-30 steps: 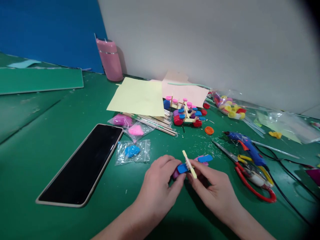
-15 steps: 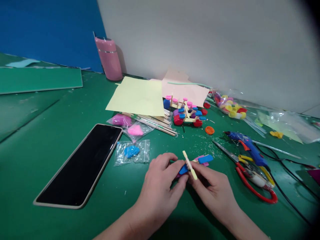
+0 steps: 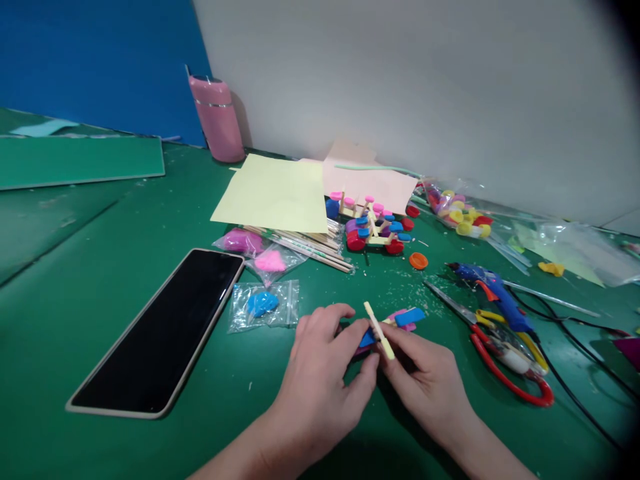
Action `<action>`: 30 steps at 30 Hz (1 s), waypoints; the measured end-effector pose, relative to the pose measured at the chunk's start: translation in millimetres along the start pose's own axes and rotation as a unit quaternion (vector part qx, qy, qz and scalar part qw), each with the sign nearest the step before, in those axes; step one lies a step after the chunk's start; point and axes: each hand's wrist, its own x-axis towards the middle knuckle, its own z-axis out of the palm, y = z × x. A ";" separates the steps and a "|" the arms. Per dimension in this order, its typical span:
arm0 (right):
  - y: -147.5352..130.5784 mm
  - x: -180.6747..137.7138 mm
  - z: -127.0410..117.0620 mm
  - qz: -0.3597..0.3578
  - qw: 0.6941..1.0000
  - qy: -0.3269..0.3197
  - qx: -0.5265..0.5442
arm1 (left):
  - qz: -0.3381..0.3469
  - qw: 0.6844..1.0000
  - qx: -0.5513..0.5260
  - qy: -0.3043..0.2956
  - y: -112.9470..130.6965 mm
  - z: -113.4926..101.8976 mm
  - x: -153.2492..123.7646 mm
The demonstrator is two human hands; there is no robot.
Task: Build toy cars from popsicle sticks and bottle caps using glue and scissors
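A small craft model (image 3: pixel 411 317) with blue and pink clay-like pieces is between my hands, low over the green table. A pale yellow stick (image 3: pixel 379 331) with thicker ends stands out from it at a slant. My right hand (image 3: pixel 430 377) is closed, thumb and fingers pinching the model by this stick. On the other side, the bent fingers and thumb of my left hand (image 3: pixel 320 373) close on its blue and purple end. The fingers hide much of the model. Similar toy cars (image 3: pixel 375 230) with red wheels stand beyond.
At left lie a phone (image 3: pixel 160 333) and a bag of blue clay (image 3: pixel 263 304). Wooden sticks (image 3: pixel 310 248) and yellow paper (image 3: pixel 275 193) are behind. Scissors (image 3: pixel 510 373) and a blue glue gun (image 3: pixel 495 293) with a cable lie right. A pink bottle (image 3: pixel 217 120) stands at the back.
My left thumb and fingers have shifted slightly on the model. Both hands stay in nearly the same place, and the things on the table have not moved.
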 end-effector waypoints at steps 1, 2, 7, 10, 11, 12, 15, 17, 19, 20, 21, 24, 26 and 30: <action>0.3 -0.4 0.0 0.003 1.000 0.000 0.000 | -0.007 1.000 -0.009 0.001 -0.2 -0.3 0.0; 0.5 -0.8 0.0 0.007 1.000 0.000 0.001 | -0.014 1.000 -0.017 0.003 -0.3 -0.6 0.1; 0.5 -1.8 1.0 0.030 0.999 0.001 0.012 | -0.033 0.999 -0.030 0.010 -0.1 -0.1 1.9; 0.0 -1.4 1.4 0.038 0.999 -0.003 0.018 | -0.030 0.999 -0.029 0.009 0.3 0.8 2.8; -0.2 -1.2 1.4 0.038 0.999 -0.003 0.019 | -0.030 0.999 -0.029 0.008 0.3 1.1 2.9; -0.4 -1.1 1.3 0.037 0.999 -0.003 0.021 | -0.030 0.999 -0.028 0.008 0.2 1.4 2.9; -1.3 -1.3 0.9 0.035 0.999 0.003 0.026 | -0.035 0.999 -0.029 0.011 -0.2 2.1 2.9; -2.1 -1.7 0.4 0.032 0.999 0.013 0.027 | -0.037 0.999 -0.032 0.015 -0.1 2.4 3.2; -2.7 -2.2 -0.2 0.026 0.999 0.019 0.027 | -0.040 0.998 -0.038 0.018 0.4 2.9 3.7; -3.0 -2.3 -0.5 0.023 0.999 0.021 0.026 | -0.041 0.998 -0.040 0.020 0.7 3.1 4.2; -3.1 -2.4 -0.7 0.019 0.999 0.020 0.025 | -0.041 0.998 -0.041 0.022 1.2 3.5 4.7; -3.0 -2.4 -0.8 0.012 1.000 0.017 0.021 | -0.036 0.998 -0.041 0.029 2.2 5.1 6.7; -2.4 -2.4 -0.3 0.009 1.000 0.015 0.020 | -0.031 0.998 -0.036 0.032 2.5 6.5 7.9; -1.5 -3.1 0.7 0.006 1.000 0.010 0.022 | -0.029 0.999 -0.025 0.030 2.5 8.1 8.6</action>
